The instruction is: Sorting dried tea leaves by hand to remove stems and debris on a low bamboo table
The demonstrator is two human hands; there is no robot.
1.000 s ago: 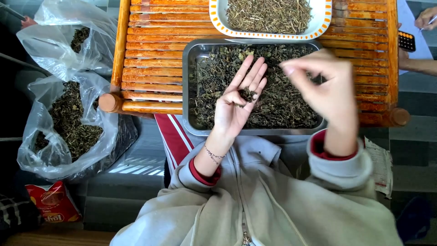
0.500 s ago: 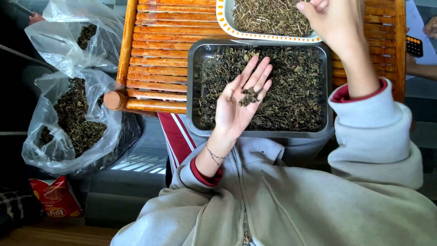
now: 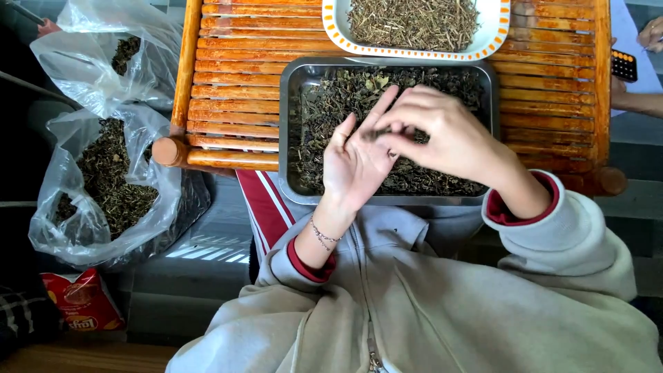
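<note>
My left hand [image 3: 356, 162] lies palm up over a metal tray [image 3: 291, 124] full of dark dried leaves [image 3: 324, 110], its fingers spread, with a small heap of leaves on the palm. My right hand [image 3: 442, 135] reaches across to that palm, its fingertips pinched together at the leaves there. Both hands hover above the tray's middle. Behind the tray stands a white dish with an orange-dotted rim [image 3: 331, 31], holding pale dried stems [image 3: 414, 21]. Both sit on a slatted wooden table [image 3: 228, 76].
Two clear plastic bags of dried leaves, one [image 3: 103, 186] low on the left and one [image 3: 117, 52] above it, lie beside the table. A red snack packet [image 3: 72, 300] rests on the floor. Another person's hand [image 3: 649, 34] and a dark calculator [image 3: 623, 65] are at the right edge.
My right hand has come back down from the white dish to my left palm and is pinching at the leaves there. My left hand has stayed palm up over the tray.
</note>
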